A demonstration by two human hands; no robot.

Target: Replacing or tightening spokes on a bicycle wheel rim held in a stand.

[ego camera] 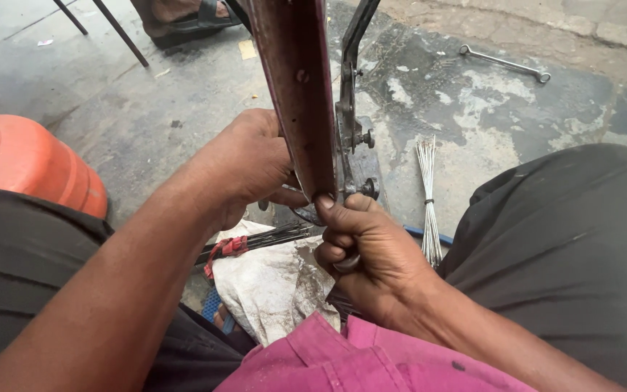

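Note:
A dark red wheel rim point(295, 87) stands upright between my knees, held in a dark metal stand point(348, 101) behind it. My left hand point(244, 167) wraps around the rim's left edge near its lower end. My right hand point(361, 250) grips the rim's bottom edge with thumb and fingers, and a small tool handle seems tucked in its curled fingers. A thin wire or spoke curves under the rim between both hands.
A bundle of silver spokes point(427, 196) lies on the concrete floor at right. A bundle of black spokes tied with red point(255, 242) rests on a dirty white cloth point(273, 287). A spanner point(506, 64) lies far right. An orange container point(27, 163) sits left. Someone's sandalled foot point(183, 18) is at top.

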